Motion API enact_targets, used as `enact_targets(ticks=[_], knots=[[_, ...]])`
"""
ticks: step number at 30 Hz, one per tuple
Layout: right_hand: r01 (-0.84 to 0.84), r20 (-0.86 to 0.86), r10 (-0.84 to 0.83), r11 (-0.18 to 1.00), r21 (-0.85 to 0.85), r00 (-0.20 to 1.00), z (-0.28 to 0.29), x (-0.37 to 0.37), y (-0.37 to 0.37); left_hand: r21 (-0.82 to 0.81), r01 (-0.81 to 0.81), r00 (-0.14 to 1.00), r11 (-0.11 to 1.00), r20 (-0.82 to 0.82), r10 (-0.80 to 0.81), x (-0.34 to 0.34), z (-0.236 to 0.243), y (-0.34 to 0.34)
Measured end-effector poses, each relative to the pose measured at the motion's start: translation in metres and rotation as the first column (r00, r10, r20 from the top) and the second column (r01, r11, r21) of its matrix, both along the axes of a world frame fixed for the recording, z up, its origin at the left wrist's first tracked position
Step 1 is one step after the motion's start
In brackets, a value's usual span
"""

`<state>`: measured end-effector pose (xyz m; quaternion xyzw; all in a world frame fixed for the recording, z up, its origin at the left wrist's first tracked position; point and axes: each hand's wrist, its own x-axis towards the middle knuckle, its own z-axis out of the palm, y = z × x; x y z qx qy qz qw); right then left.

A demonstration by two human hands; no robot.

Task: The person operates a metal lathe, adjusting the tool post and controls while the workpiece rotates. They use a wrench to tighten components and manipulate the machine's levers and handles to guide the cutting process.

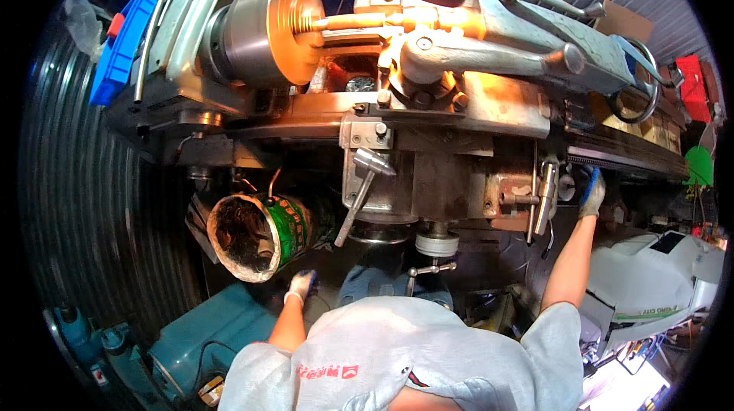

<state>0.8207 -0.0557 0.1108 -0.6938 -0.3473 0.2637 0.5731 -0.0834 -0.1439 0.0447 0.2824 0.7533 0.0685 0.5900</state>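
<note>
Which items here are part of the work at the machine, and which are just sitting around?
In use:
- lathe
- spinning chuck
- right hand, gloved, up at the lathe's front
- left hand, gloved, hanging low

Lying about:
- green can full of dark scraps
- blue crate
- red box

Lathe (pixel 428 105), right hand (pixel 590 191) on carriage lever (pixel 544 195)

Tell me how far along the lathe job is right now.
Done: a bar is mounted in the chuck, which looks blurred as if spinning. In hand: the gloved right hand is up at the carriage controls; the left hand hangs low. Left: how much cutting remains cannot be told.
</note>
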Motion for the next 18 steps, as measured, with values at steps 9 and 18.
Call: enact_targets(ticks=[9,18], knots=[[0.089,-0.02,-0.09,0.995,-0.047,0.996,-0.005,-0.09,0.013,-0.217,-0.12,0.987,0.969,0.082,0.141,0.036,-0.022,-0.048],[-0.13,-0.108,0.11,0.971,-0.202,0.988,0.025,-0.069,0.009,-0.156,-0.458,0.858,0.875,0.182,0.481,0.074,-0.014,0.001]])
